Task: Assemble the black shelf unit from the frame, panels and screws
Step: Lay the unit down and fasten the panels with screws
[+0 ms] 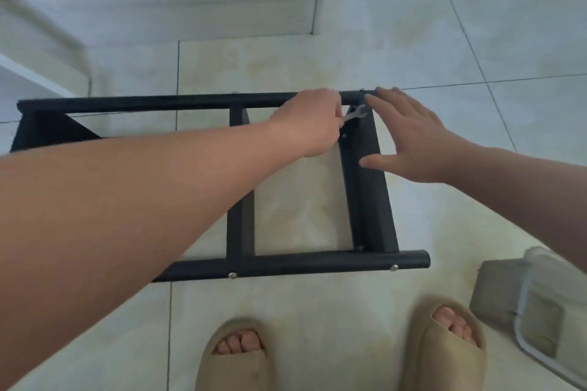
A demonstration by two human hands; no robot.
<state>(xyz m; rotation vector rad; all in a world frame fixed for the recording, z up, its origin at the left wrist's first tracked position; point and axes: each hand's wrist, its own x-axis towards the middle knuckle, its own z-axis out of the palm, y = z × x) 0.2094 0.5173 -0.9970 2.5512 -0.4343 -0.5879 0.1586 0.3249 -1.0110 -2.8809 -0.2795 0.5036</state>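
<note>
Black shelf frame (pixel 317 260) lies flat on the tiled floor (pixel 317 67), long rails running left-right, just beyond the person's slippers (pixel 235 355). Step in hand looks like tightening the far-right corner joint, where the right end panel (pixel 374 194) meets the far rail (pixel 127 103). Left hand (pixel 309 122) reaches across, grip closed round the handle of a small flat spanner (pixel 354 114). Its open jaw sits at that corner; can't tell if it's seated on a nut. Right hand (pixel 409 136): grip wide, fingers spread flat over the end panel, thumb at its top edge, probably steadying. Two screw heads (pixel 232 275) show on the near rail, and the middle panel (pixel 240 225) is in place. Next move likely calls for the spanner square on the fastener, short swings in the tight corner, and the right hand bracing the panel against twist.
</note>
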